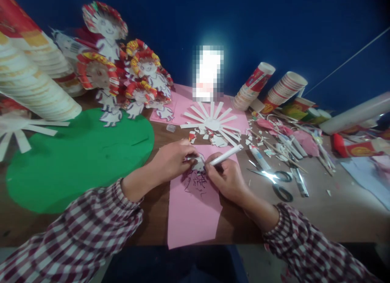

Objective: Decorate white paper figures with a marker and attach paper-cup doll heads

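Observation:
A small white paper cutout [199, 164] is pinched in the fingers of my left hand [173, 159], just above a pink sheet of paper [195, 224]. My right hand [227, 178] grips a white marker [228, 153], its lower end close to the cutout; whether the tip touches it I cannot tell. Black handwritten marks show on the pink sheet below the cutout. Beyond my hands lies a paper cup cut into strips and fanned out flat [212, 123], with paper scraps [219, 140] around it.
Paper dolls with red and yellow ring headdresses [146, 67] stand at the back left, near a green round sheet [82, 165] and tall cup stacks [39, 79]. To the right lie scissors [276, 177], a glue tube [258, 157] and scraps, with more cups [283, 92] behind.

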A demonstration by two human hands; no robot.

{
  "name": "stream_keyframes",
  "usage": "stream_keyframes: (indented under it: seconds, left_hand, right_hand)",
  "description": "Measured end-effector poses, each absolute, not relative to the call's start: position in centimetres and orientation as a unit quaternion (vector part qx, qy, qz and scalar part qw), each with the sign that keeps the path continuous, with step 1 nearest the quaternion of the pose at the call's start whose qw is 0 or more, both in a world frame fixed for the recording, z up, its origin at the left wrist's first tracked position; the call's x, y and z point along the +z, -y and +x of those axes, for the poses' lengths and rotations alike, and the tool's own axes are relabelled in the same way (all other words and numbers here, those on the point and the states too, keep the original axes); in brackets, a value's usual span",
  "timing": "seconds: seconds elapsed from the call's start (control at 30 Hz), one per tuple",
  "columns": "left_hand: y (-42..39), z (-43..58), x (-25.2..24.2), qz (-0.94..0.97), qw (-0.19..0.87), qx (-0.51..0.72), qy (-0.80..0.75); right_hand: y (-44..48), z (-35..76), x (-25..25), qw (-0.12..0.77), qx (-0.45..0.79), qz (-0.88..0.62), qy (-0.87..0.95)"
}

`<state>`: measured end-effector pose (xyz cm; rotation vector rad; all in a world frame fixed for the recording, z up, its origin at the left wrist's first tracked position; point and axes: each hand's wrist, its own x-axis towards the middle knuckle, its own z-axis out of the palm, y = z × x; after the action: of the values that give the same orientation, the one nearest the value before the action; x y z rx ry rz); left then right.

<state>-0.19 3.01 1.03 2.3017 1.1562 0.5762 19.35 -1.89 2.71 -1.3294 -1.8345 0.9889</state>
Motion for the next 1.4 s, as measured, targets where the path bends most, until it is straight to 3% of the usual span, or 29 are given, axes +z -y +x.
stream_keyframes:
  seconds: [0.6,1.1,1.23,1.4]
  left_hand:
    - [-3.1,-0.1,1.1,0.840,0.251,0.214,-0.431]
    - [-3.5,-0.5,0.8,0.849,0.242,0.279,-0.377]
    - [-3.5,-0.7,1.5,0.814,0.246,0.355,-0.389]
    - [-3.5,-0.9,1.7,0.798,0.226,0.361,-0.425]
  right_hand:
    - [2.0,19.3,2.6,0.328,0.382,-0.486,0.714]
    - [1.2,20.0,2.5,0.495,0.574,-0.495,0.424]
    - [1.1,20.4,2.6,0.512,0.568,-0.495,0.413]
    - [0.9,20.6,2.6,0.513,0.546,-0.492,0.443]
